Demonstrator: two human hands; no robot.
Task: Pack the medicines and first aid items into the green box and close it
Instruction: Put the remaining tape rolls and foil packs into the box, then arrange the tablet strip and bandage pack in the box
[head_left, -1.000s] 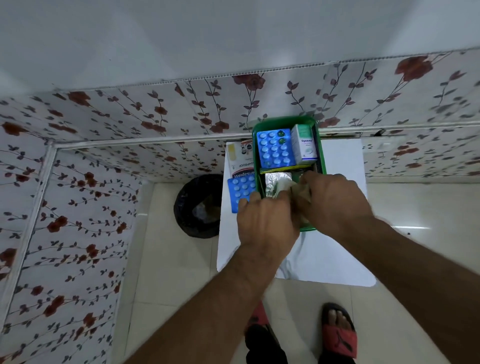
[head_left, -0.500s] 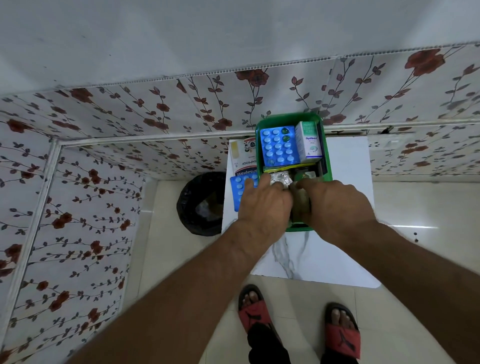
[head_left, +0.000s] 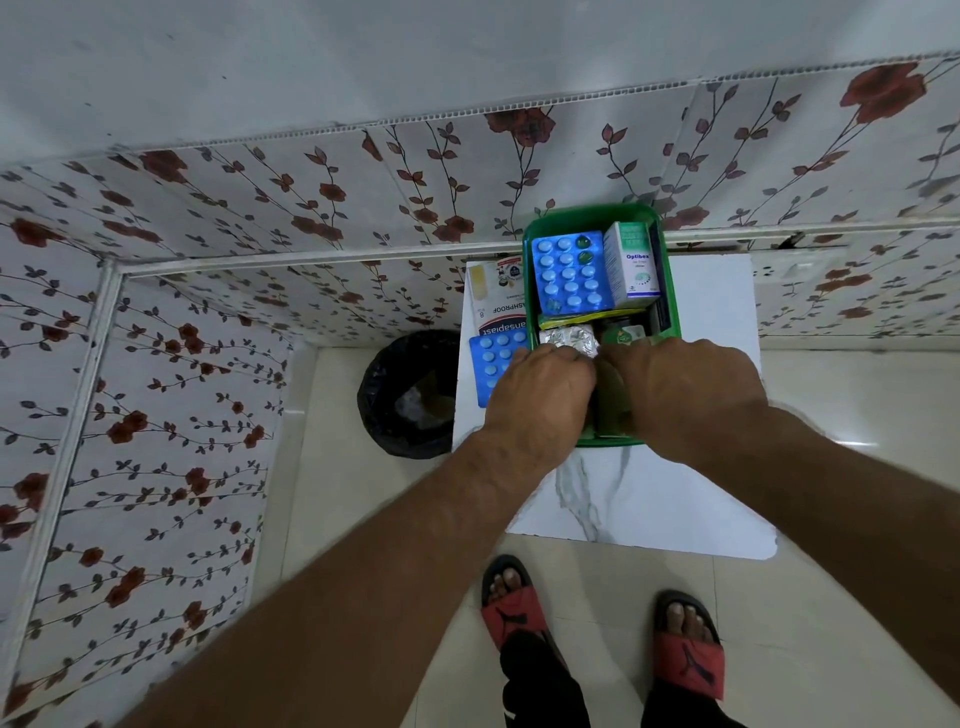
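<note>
Green box (head_left: 670, 291): open, on the white table (head_left: 727, 322) against the floral wall; same spot as before.
Contents, far end: blue blister pack (head_left: 569, 275) beside a white Optibex carton (head_left: 635, 265); unchanged.
Contents, middle: silver foil strip (head_left: 569, 339) and a dark item with a green label (head_left: 623, 335), more exposed than a second ago.
Left hand (head_left: 540, 400): over the box's near-left part, fingers curled down by the foil strip; whether it grips anything, cannot tell. Has slid slightly nearer.
Right hand (head_left: 685, 395): palm down over the near-right part, fingers hidden; grasp cannot tell.
Outside, left of box: plaster packet (head_left: 496, 301) and second blue blister pack (head_left: 493, 364), still unpacked.
Floor: black bin (head_left: 410, 395).
</note>
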